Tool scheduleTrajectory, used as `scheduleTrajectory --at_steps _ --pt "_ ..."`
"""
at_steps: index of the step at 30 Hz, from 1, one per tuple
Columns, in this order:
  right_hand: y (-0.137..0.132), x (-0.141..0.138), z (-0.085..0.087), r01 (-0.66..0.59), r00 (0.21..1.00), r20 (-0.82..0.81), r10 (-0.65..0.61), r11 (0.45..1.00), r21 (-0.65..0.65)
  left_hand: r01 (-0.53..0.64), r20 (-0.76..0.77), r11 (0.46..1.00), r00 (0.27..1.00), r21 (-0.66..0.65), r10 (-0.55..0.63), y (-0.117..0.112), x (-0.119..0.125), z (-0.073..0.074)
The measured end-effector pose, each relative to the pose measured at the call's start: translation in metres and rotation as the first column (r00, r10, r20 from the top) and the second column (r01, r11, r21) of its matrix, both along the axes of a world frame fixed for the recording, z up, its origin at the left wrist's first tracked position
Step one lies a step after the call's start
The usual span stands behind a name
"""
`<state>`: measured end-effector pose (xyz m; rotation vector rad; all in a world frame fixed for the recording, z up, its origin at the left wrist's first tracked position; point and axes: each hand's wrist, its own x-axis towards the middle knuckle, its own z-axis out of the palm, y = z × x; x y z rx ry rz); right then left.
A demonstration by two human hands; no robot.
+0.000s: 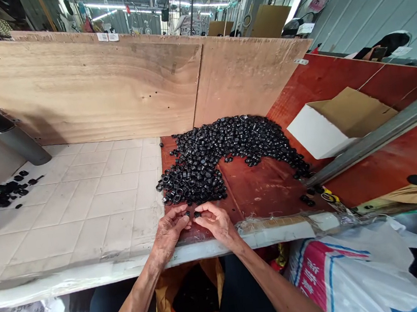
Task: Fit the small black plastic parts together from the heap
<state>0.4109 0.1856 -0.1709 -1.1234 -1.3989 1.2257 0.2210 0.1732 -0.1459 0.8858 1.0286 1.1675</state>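
Both hands are close together at the table's front edge, just before a large pile of small black round parts (237,137). Between thumb and fingers, my left hand (170,230) pinches a small black part (187,214). In the fingertips of my right hand (217,222) is another small black round part (197,214). The two held parts are a short gap apart. Some parts in the pile look like open rings or caps; their exact kind is too small to tell. The pile lies on a red-brown board (259,190).
A dark flask (17,137) and loose black pieces (6,194) are on the left. A white open carton (316,131) stands right, behind a metal bar (378,136). Wooden panels (107,87) close off the back. Below the edge sits an open brown bag (166,304) with dark contents.
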Motion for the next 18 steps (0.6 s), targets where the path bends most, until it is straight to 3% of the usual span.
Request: scheduleTrajectory --at_steps 4,8,13,18 --pt "-0.0003 -0.0008 0.0051 -0.057 0.998 0.008 0.057 0.991 0.119 0.062 0.055 0.997 0.997 -0.043 -0.060 -0.0015 0.0011 0.0000" --pt "-0.0008 -0.0027 0.0059 -0.017 1.000 -0.004 0.018 0.995 0.102 0.061 0.025 0.998 0.998 -0.016 -0.061 -0.0018 0.0038 -0.0019" --pt "-0.0005 -0.0035 0.0021 -0.032 0.999 -0.018 0.036 0.985 0.169 0.080 -0.033 0.997 0.996 -0.010 -0.080 -0.0011 0.0048 -0.0031" --pt "0.0006 -0.0026 -0.0036 0.003 1.000 -0.003 -0.002 0.994 0.113 0.091 -0.113 0.996 0.990 0.005 -0.090 -0.0025 0.0053 -0.0024"
